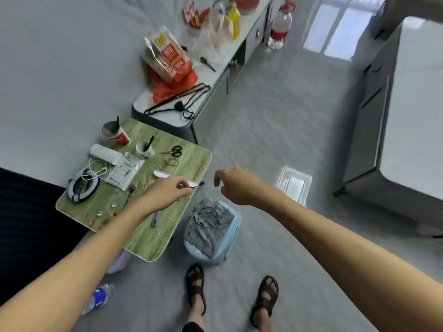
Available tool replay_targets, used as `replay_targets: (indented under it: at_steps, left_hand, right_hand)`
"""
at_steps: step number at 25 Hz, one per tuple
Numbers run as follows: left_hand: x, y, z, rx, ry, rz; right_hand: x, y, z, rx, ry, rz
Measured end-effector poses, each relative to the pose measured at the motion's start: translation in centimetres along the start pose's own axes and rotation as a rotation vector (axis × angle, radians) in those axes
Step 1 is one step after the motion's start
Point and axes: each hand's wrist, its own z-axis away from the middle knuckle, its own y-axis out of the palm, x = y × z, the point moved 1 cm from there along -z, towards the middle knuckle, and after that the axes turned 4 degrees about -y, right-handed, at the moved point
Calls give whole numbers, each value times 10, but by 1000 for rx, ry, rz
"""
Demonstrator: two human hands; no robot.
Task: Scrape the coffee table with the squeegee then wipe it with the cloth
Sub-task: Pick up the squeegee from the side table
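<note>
Pinching the white squeegee in the left hand at the edge of the green coffee table, with the right hand loose and empty; keep it flat, push bits toward the blue bin

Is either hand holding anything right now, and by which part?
The left hand grips the pale-bladed, grey-handled squeegee, apparently by its handle just behind the blade. The right hand holds nothing.
</note>
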Motion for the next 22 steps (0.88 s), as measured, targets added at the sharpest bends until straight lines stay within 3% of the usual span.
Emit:
replay_targets:
  at_steps: [7, 12, 15, 17, 20, 22]
  left_hand:
    - [190, 55, -186, -197, -307, 109]
    - [253, 103, -265, -126, -389, 5]
    - [255, 108, -274, -131, -368, -103]
    - [239, 100, -264, -88, -351, -55]
    - [190, 68, -235, 134, -298, 336]
    - [135, 39, -204, 222, -212, 459]
  right_hand:
    - [-18, 150, -175, 71, 145, -37]
    - [-36, 230, -226, 125, 179, -73]
    - [-45, 241, -223, 147, 195, -91]
    - [-51, 232, -209, 162, 209, -96]
    - [-55, 196, -179, 162, 246, -75]
    - [-58, 156, -153, 106, 286, -72]
